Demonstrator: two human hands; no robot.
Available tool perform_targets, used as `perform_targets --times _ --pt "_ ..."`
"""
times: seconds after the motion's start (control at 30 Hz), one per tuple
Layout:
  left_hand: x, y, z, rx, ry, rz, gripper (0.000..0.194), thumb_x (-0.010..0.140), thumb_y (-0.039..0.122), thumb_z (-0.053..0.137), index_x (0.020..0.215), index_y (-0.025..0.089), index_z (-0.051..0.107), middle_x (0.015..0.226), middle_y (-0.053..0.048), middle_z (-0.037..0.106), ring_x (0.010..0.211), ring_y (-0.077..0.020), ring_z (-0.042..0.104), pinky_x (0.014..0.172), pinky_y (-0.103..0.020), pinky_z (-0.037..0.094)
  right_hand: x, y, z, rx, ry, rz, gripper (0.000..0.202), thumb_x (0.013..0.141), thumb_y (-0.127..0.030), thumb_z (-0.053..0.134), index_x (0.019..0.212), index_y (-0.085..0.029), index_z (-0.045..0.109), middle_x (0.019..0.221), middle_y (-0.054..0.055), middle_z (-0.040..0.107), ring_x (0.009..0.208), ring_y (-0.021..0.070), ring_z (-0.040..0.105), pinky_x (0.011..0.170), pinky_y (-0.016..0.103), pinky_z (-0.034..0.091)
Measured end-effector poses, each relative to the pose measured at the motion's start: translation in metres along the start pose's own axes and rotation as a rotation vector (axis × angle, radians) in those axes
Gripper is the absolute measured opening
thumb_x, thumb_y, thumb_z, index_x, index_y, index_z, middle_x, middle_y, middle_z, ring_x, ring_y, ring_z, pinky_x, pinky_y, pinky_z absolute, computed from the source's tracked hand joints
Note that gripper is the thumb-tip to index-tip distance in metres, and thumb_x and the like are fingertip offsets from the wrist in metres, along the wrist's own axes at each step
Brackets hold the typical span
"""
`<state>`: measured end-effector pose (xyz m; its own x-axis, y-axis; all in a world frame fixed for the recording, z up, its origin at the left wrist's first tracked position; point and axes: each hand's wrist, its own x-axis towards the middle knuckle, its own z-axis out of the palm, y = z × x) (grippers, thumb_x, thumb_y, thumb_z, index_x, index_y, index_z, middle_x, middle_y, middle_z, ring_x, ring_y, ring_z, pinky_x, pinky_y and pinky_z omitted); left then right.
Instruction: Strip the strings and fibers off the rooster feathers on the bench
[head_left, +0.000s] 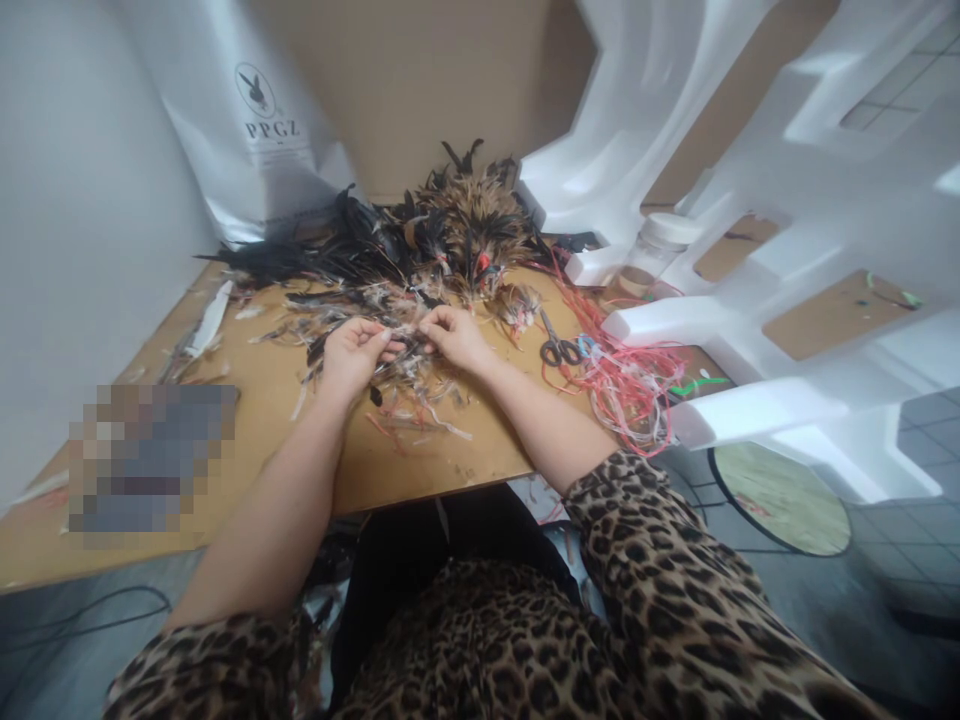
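Over a loose heap of brown, black and whitish feathers (390,300), my two hands work close together near the table's middle. My left hand (354,355) is closed, thumb and fingers pinching feathers. Just to its right, my right hand (456,338) also pinches feathers between thumb and fingertips. Pale fluff shows between the two hands; the exact piece is too small to make out. Behind them lies a big bunch of brown and black feathers (480,215), with long black feathers (300,258) to its left. A small feather bundle (519,308) sits right of my right hand.
Black-handled scissors (561,345) lie beside tangled pink and white strings (634,390) on the table (442,465). White foam packaging (750,410) leans in from the right, near a lidded jar (664,240). A silver bag (274,150) stands at back left, and a blurred-out object (157,455) lies at left.
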<state>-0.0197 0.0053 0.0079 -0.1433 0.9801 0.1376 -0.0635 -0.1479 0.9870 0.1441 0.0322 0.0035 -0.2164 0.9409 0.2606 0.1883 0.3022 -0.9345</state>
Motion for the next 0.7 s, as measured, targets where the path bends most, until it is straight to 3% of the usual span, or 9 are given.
perform_targets --times 0.13,0.3,0.47,0.57,0.7 --pt "0.001 -0.002 -0.001 -0.062 -0.024 -0.051 0.023 0.062 0.023 0.071 0.073 0.014 0.052 0.062 -0.004 0.067 0.061 -0.0151 0.068 0.052 -0.019 0.051 -0.001 -0.003 0.001 0.025 0.001 0.046 0.011 0.08 -0.023 0.054 0.073 -0.015 0.055 0.049 -0.005 0.057 0.043 0.0056 0.051 0.048 0.016 0.038" --pt "0.003 0.0 -0.004 -0.223 -0.039 -0.094 0.02 0.066 0.019 0.069 0.073 0.016 0.05 0.07 -0.002 0.067 0.07 -0.0135 0.069 0.057 -0.017 0.052 -0.003 -0.018 -0.002 0.244 -0.001 0.19 0.016 0.081 -0.028 0.057 0.076 -0.013 0.059 0.056 -0.003 0.062 0.042 0.0043 0.052 0.04 0.014 0.035" --pt "0.006 0.006 -0.009 -0.416 -0.021 -0.094 0.015 0.071 0.015 0.066 0.072 0.017 0.051 0.083 -0.002 0.068 0.079 -0.0095 0.067 0.059 -0.012 0.05 -0.006 -0.026 -0.002 0.424 -0.162 0.348 0.023 0.076 -0.034 0.065 0.073 -0.012 0.061 0.073 0.003 0.069 0.044 0.0047 0.056 0.035 0.014 0.033" --pt "0.004 0.007 -0.008 -0.392 -0.072 -0.118 0.014 0.073 0.017 0.065 0.073 0.017 0.051 0.087 -0.003 0.069 0.078 -0.0095 0.067 0.059 -0.013 0.05 -0.007 -0.025 0.004 0.54 -0.157 0.378 0.024 0.071 -0.035 0.07 0.08 -0.014 0.062 0.075 0.002 0.069 0.05 0.0046 0.058 0.039 0.013 0.036" --pt "-0.003 0.006 -0.001 -0.343 -0.194 -0.156 0.019 0.069 0.02 0.07 0.075 0.016 0.053 0.086 -0.006 0.07 0.077 -0.0113 0.068 0.06 -0.015 0.051 -0.006 -0.022 0.008 0.682 -0.087 0.358 0.027 0.065 -0.036 0.073 0.073 -0.015 0.059 0.065 -0.002 0.065 0.053 0.0045 0.057 0.045 0.013 0.038"
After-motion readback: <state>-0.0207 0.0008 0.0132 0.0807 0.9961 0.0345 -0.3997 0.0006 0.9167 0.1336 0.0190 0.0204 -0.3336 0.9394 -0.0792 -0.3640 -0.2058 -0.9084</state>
